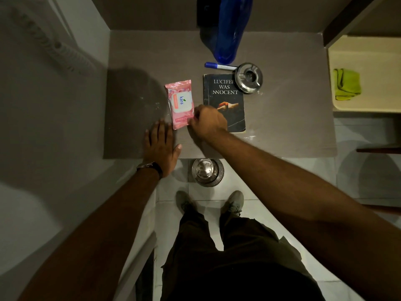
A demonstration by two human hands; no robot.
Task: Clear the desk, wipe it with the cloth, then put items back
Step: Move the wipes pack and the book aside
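From the head camera, a grey desk [282, 127] fills the middle of the view, walled on the left and at the back. On it lies a pink pack of Kara wet wipes [180, 103], and just to its right a dark paperback [225, 101] titled "Lucifer Was Innocent". A steel ashtray [249, 77] overlaps the book's far right corner, and a blue marker pen [219, 66] lies crosswise just beyond the book, its tip meeting the ashtray. Behind the pen stands a blue plastic bottle [233, 29], near the back wall.

The right hand [208, 122] is curled at the near right corner of the wipes pack, fingers bunched together and touching its edge; whether they actually pinch it I cannot tell. It also covers the book's near left corner. The left hand [161, 144] lies flat on the desk at the front edge, fingers straight and slightly spread, fingertips just beside the pack's near left corner.

The green cloth [346, 84] sits folded on a cream tray [368, 51] to the right, well apart from the hands. The desk's left half and right side are bare. Below the front edge, a steel bin [207, 172] stands on the tiled floor by the person's shoes.
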